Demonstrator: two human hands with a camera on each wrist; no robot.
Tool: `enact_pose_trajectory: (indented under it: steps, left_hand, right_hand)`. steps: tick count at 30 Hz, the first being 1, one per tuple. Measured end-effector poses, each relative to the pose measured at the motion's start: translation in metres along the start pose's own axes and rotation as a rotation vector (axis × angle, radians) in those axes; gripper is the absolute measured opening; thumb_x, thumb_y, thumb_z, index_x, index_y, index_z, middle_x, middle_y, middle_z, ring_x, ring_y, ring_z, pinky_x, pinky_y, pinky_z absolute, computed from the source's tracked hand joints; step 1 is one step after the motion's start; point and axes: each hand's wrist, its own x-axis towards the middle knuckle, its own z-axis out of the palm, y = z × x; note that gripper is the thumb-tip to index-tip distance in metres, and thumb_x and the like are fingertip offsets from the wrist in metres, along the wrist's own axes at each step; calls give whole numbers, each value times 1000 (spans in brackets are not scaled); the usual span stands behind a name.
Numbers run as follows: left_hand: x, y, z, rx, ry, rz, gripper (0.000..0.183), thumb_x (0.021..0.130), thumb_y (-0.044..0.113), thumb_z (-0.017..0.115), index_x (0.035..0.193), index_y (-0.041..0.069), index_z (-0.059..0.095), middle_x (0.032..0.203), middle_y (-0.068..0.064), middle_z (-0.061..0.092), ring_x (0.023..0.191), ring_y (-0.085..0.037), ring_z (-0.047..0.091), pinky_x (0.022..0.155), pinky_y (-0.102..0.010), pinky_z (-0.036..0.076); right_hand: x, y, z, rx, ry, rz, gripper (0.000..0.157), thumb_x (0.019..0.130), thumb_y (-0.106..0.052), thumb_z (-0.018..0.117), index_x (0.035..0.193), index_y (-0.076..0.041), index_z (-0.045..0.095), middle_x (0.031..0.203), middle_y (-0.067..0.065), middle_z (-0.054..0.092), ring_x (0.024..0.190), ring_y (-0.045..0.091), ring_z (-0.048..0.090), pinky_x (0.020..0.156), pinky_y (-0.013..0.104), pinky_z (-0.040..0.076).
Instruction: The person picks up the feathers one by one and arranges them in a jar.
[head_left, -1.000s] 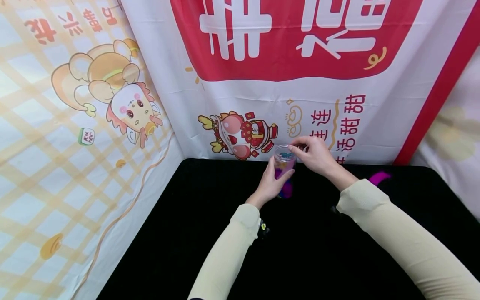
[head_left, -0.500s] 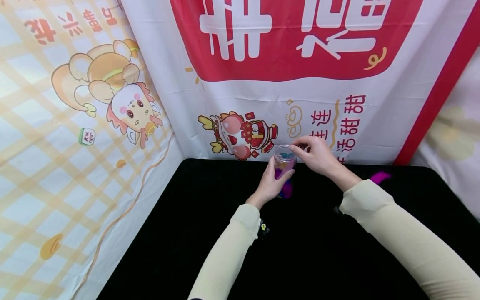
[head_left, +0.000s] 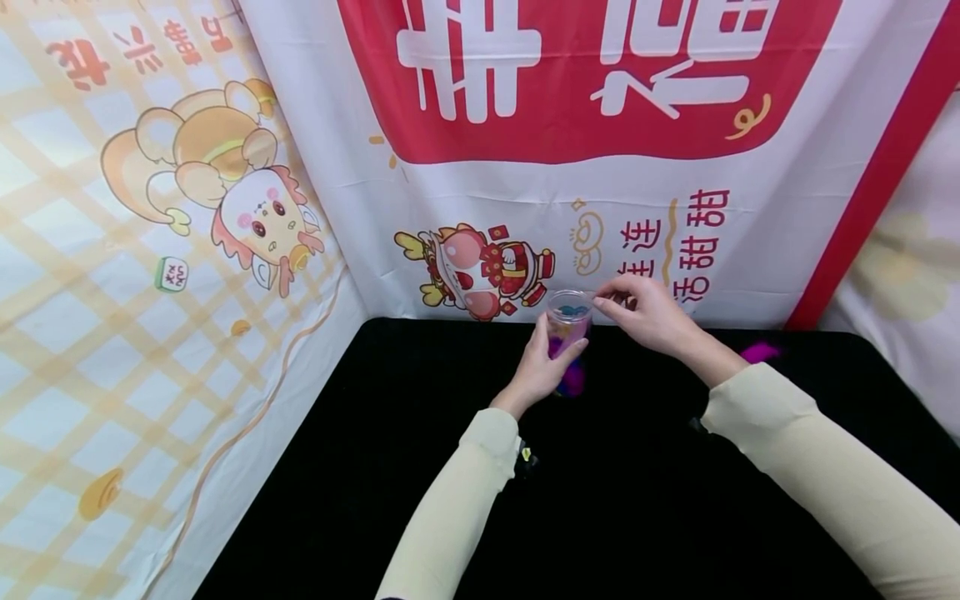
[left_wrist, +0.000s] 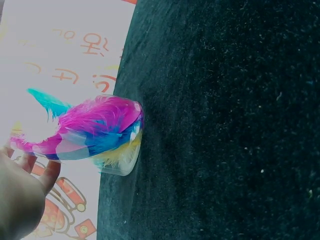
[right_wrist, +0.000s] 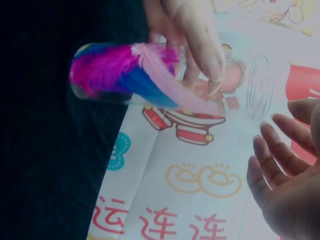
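Note:
A clear jar (head_left: pixel 572 317) stands at the far edge of the table, filled with magenta, blue, yellow, teal and pale pink feathers (right_wrist: pixel 107 70). My left hand (head_left: pixel 534 367) grips the jar around its side, thumb across the front. In the left wrist view, fingers of the left hand (left_wrist: pixel 25 190) wrap the jar's upper part. Just right of the rim is my right hand (head_left: pixel 641 317), its fingers loosely bent. The right wrist view shows the right hand (right_wrist: pixel 292 165) beside the threaded mouth with nothing visible between fingers and thumb.
A magenta feather (head_left: pixel 761 352) lies on the black table (head_left: pixel 637 508) at the right. Behind the table hangs a white and red printed cloth (head_left: pixel 480 187), close to the jar. A checked cloth (head_left: pixel 82 358) borders the left side.
My right hand has drawn back a little to the right, away from the jar's rim. The left hand and jar stay in place.

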Motion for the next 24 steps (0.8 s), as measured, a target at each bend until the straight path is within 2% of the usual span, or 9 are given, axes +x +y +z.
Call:
enact_pose_trajectory:
  steps: [9, 16, 24]
  left_hand:
    - [0, 1, 2, 3, 18, -15, 68, 98, 48, 67, 152, 29, 30, 140, 0, 51, 129, -16, 51, 112, -43, 40]
    - [-1, 1, 2, 8, 17, -29, 68, 97, 49, 68, 151, 28, 31, 138, 0, 51, 129, -18, 51, 112, -43, 39]
    - [-1, 1, 1, -2, 13, -25, 67, 98, 49, 67, 150, 29, 32, 137, 0, 51, 128, -18, 52, 113, -44, 39]
  right_hand:
    - [-14, 16, -12, -35, -1, 23, 20, 103, -22, 64, 109, -6, 74, 100, 9, 71, 87, 23, 63, 75, 35, 51]
    - [-32, 41, -19, -97, 35, 33, 17, 101, -17, 66, 109, -3, 74, 100, 10, 72, 88, 23, 64, 75, 31, 52]
    - [-49, 81, -24, -188, 15, 37, 16, 100, -15, 67, 107, -1, 72, 99, 13, 71, 88, 26, 65, 80, 45, 51]
